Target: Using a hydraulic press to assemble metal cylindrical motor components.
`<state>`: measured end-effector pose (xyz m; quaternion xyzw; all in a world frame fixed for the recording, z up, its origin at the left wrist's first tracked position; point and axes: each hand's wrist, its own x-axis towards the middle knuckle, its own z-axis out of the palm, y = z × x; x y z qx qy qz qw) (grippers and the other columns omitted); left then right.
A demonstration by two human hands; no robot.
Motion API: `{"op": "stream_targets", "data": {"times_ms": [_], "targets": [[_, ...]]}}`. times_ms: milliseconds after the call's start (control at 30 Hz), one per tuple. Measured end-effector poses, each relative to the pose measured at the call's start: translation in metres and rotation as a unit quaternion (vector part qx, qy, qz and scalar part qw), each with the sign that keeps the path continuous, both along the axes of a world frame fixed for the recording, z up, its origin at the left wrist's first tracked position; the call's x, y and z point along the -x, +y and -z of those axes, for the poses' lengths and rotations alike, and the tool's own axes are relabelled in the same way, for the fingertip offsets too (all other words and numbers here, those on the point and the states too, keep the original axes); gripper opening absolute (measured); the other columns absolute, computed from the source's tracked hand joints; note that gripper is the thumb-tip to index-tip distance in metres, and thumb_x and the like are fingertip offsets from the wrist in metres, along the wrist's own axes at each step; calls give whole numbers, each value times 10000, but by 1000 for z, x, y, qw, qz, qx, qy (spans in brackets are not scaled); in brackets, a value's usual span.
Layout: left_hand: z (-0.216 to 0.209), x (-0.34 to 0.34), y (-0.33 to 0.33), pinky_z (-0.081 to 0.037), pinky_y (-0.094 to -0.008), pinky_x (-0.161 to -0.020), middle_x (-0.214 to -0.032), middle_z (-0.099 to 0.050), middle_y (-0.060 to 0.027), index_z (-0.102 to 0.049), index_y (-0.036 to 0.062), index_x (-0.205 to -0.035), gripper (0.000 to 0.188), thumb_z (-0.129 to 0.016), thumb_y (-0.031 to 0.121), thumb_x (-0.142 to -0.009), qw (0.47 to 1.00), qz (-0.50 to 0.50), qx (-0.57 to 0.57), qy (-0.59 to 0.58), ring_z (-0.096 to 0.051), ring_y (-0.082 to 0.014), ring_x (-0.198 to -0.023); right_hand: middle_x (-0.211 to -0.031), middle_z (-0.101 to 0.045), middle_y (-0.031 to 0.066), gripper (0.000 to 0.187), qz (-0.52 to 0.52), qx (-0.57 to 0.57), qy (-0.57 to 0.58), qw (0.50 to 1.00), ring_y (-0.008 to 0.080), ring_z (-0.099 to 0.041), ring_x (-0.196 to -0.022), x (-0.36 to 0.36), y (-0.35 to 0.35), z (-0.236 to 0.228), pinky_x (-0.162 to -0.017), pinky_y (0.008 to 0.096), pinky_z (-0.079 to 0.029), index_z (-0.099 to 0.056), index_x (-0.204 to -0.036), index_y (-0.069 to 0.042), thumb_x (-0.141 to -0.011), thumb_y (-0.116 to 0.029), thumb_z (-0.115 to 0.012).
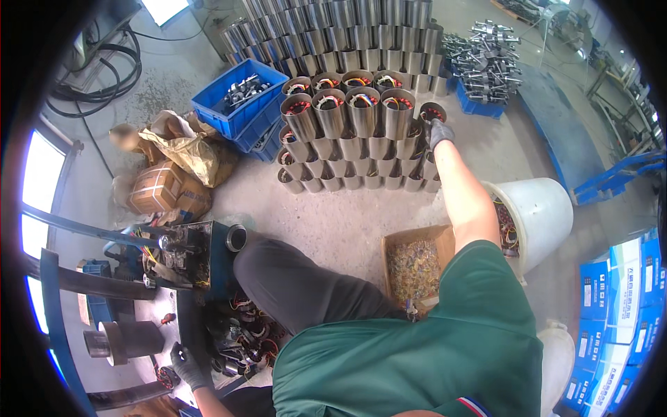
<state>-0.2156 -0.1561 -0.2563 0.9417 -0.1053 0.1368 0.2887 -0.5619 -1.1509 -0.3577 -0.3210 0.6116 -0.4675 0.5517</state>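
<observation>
My right hand, in a grey glove, reaches far forward with its fingers at the rim of a steel cylinder. Red and dark windings show inside that cylinder, which stands at the right end of the stacked rows. Beside it, more upright cylinders have coloured wires in their mouths. At the lower left my gloved left hand rests at the edge of a work surface, fingers stretched out and seemingly holding nothing. Nearest to it lies a round wound coil. A thick metal cylinder lies sideways on the machine there.
Blue crates of metal parts stand left of the stack; another pile of shafts rises behind right. A cardboard box and a tipped white bucket are by my right arm. Wired parts fill the space beside my leg.
</observation>
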Motion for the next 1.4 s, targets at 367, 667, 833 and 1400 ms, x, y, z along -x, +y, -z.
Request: {"op": "stream_targets", "data": {"times_ms": [367,667,833,1400], "targets": [[-4,25,-6,-531,-428,-891,-1042,-676,-161,-675,23,-1123,304,-655,-4,-820,979,71,-160,-108,-654,-325,-974,-893,-733,95,286,-168,16,-127,977,200,-691,-701,6,-36,32,-600,334,-557,-716,-1009,-63,-959,-343,-689],[-30,31,-8,-517,-481,-753,-896,-720,-184,-763,68,-1008,237,-760,253,-859,979,40,-144,-139,-672,-396,-836,-1440,-555,144,474,-226,7,-287,931,285,-560,-1280,43,108,107,-1060,420,-496,-489,-1460,-1,-1067,-266,-469],[-48,28,28,-555,-405,-822,-1056,-710,-137,-696,89,-1211,381,-754,125,-836,976,-97,0,-195,-688,-281,-900,-1427,-569,163,458,-171,-143,-239,945,305,-562,-1307,-12,229,120,-1122,434,-481,-465,-1440,40,-1030,-155,-521],[-6,-16,132,-506,-436,-1007,-1272,-604,-238,-773,97,-1028,472,-803,500,-785,947,-316,-59,-5,-635,-374,-1136,-1228,-672,132,206,-822,485,-182,235,174,-669,-1016,-301,683,-242,-890,298,-547,-661,-1111,9,-907,12,-691]]}}
